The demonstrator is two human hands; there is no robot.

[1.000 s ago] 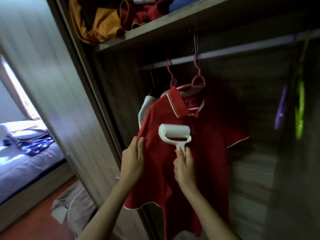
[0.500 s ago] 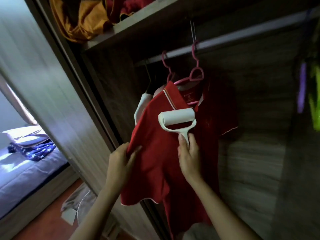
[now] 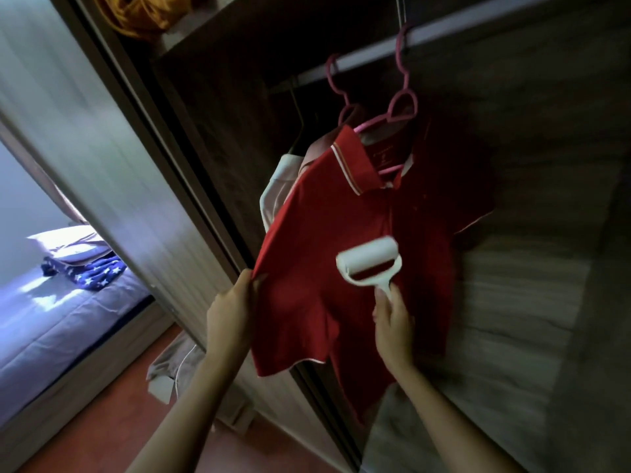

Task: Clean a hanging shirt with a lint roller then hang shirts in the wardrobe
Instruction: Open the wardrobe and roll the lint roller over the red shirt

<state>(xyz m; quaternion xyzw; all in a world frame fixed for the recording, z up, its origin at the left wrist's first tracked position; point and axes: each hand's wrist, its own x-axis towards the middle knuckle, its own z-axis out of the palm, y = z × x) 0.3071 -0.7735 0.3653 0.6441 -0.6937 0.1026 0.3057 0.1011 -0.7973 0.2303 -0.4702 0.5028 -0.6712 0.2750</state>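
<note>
A red polo shirt [image 3: 327,227] hangs on a pink hanger [image 3: 403,107] from the wardrobe rail [image 3: 461,25]. My left hand [image 3: 232,312] pinches the shirt's left sleeve edge and holds the cloth out taut. My right hand [image 3: 392,319] grips the handle of a white lint roller [image 3: 370,264], whose roll lies against the shirt's chest below the collar. A white shirt [image 3: 276,196] on a second pink hanger [image 3: 336,80] hangs just behind the red one, mostly hidden.
The sliding wardrobe door [image 3: 112,158] stands at my left. Folded orange clothes [image 3: 143,11] lie on the shelf above the rail. A bed [image 3: 61,322] with a starred blue cloth is at far left; a pale garment [image 3: 177,363] lies on the floor.
The lint roller has travelled down the shirt from near the collar to the chest. My left hand has shifted from flat on the cloth to pinching the sleeve edge.
</note>
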